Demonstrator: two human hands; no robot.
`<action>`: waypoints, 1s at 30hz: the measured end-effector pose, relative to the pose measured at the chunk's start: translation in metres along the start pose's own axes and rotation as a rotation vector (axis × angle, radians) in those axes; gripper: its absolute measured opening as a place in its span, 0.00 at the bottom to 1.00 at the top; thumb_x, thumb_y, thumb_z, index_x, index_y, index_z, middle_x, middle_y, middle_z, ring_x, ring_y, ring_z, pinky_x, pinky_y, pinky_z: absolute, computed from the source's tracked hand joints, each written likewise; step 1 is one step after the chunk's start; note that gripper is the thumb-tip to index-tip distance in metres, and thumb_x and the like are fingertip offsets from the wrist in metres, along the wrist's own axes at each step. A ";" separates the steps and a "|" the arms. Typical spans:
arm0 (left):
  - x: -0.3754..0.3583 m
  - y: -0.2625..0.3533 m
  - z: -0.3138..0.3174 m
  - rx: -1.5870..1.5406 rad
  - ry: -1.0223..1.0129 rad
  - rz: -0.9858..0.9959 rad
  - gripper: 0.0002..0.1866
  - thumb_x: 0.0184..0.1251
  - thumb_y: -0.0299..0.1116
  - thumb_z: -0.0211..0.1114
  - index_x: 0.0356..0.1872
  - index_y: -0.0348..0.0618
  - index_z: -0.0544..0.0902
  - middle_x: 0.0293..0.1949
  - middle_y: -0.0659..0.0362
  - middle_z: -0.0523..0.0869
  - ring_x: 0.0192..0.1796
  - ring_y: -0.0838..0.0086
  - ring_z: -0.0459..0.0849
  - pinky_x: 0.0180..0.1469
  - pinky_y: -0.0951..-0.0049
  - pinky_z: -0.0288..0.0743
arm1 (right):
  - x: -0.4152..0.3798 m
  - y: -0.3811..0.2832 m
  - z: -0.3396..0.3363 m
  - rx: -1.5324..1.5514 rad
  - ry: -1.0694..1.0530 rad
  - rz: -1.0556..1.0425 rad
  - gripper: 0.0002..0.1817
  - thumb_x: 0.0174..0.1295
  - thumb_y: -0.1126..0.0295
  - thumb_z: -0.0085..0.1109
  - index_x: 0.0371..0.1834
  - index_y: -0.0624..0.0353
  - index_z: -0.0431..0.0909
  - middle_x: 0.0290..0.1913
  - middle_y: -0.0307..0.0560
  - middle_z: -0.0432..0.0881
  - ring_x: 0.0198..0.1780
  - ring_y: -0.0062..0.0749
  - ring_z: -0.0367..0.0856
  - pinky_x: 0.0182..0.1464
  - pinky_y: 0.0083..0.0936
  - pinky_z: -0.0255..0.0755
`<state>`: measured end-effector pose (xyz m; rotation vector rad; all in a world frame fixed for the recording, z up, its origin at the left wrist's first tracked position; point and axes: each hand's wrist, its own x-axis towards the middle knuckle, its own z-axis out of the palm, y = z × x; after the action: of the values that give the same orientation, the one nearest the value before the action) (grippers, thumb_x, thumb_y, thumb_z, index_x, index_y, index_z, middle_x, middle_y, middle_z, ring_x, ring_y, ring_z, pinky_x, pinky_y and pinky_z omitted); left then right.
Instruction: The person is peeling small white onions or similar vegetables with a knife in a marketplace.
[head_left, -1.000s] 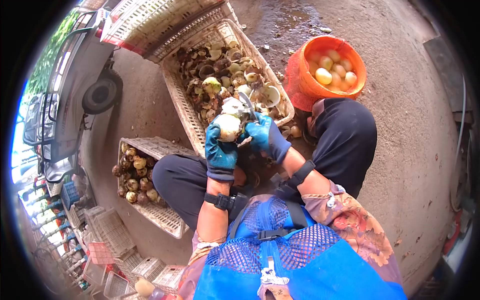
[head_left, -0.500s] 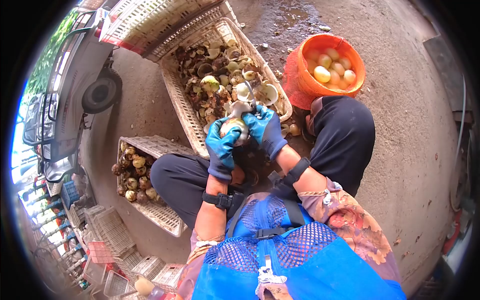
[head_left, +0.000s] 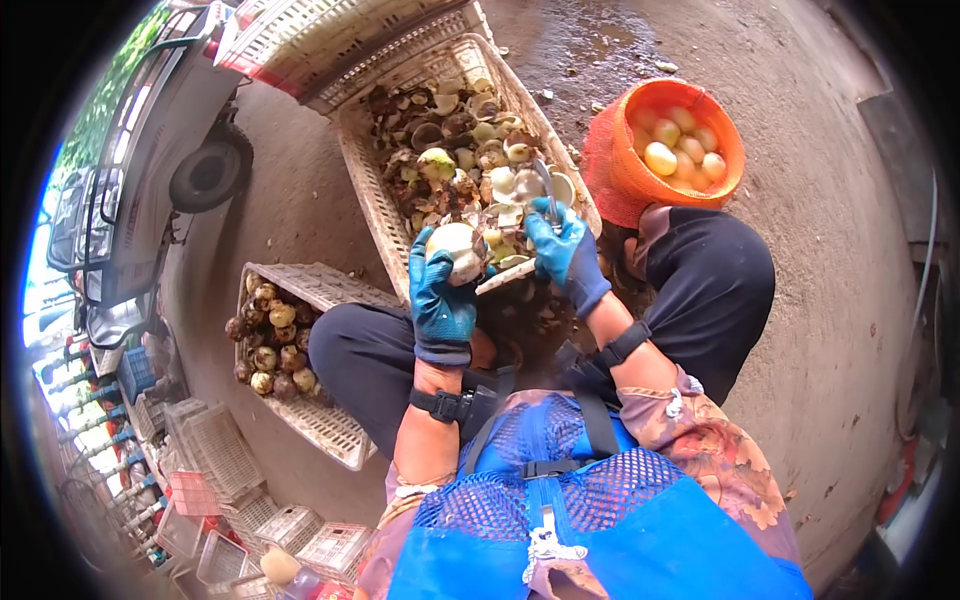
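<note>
My left hand [head_left: 441, 295], in a blue glove, is closed around a partly peeled onion [head_left: 456, 250], pale on top with brown skin at its right side. Gripped in my gloved right hand [head_left: 566, 250] is a knife [head_left: 546, 184], its curved-looking blade pointing up and away from me. The blade is apart from the onion. Both hands are over the near end of a large plastic crate [head_left: 375, 215] that holds onion peelings [head_left: 440, 165] and scraps.
At the left, a tipped crate [head_left: 330, 285] holds several unpeeled onions [head_left: 275, 340]. An orange bucket [head_left: 628, 150] with pale peeled onions [head_left: 690, 150] stands at the right. A vehicle wheel [head_left: 210, 177] and stacked crates [head_left: 215, 450] lie farther left. My bent knees flank my arms.
My right hand and the knife have moved right, away from the onion. My left hand has turned, showing more of the onion's pale side. The camera view has shifted slightly.
</note>
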<state>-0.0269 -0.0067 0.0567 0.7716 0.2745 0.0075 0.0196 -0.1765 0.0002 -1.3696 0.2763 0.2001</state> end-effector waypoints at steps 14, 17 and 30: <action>0.002 -0.006 0.008 -0.115 -0.061 -0.145 0.24 0.74 0.30 0.58 0.70 0.45 0.68 0.62 0.56 0.78 0.61 0.63 0.79 0.63 0.61 0.76 | -0.031 -0.029 0.028 -0.083 -0.174 -0.431 0.27 0.56 0.81 0.60 0.63 0.63 0.75 0.56 0.49 0.84 0.56 0.27 0.82 0.55 0.24 0.78; 0.003 -0.006 -0.009 0.002 -0.178 -0.039 0.20 0.78 0.31 0.53 0.67 0.41 0.70 0.61 0.55 0.79 0.61 0.63 0.79 0.63 0.58 0.76 | -0.035 -0.025 0.021 -0.406 -0.155 -0.666 0.28 0.53 0.79 0.60 0.61 0.50 0.79 0.59 0.52 0.82 0.61 0.41 0.81 0.57 0.32 0.79; 0.016 0.006 -0.022 -0.271 0.069 -0.132 0.25 0.74 0.48 0.55 0.61 0.39 0.76 0.60 0.44 0.80 0.59 0.55 0.81 0.61 0.55 0.78 | -0.054 -0.049 0.012 -0.794 -0.267 -0.644 0.21 0.63 0.66 0.59 0.60 0.50 0.77 0.49 0.53 0.84 0.43 0.50 0.86 0.41 0.39 0.80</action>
<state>-0.0162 0.0144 0.0422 0.4840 0.3809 -0.0525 -0.0163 -0.1732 0.0650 -2.1119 -0.5292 -0.0646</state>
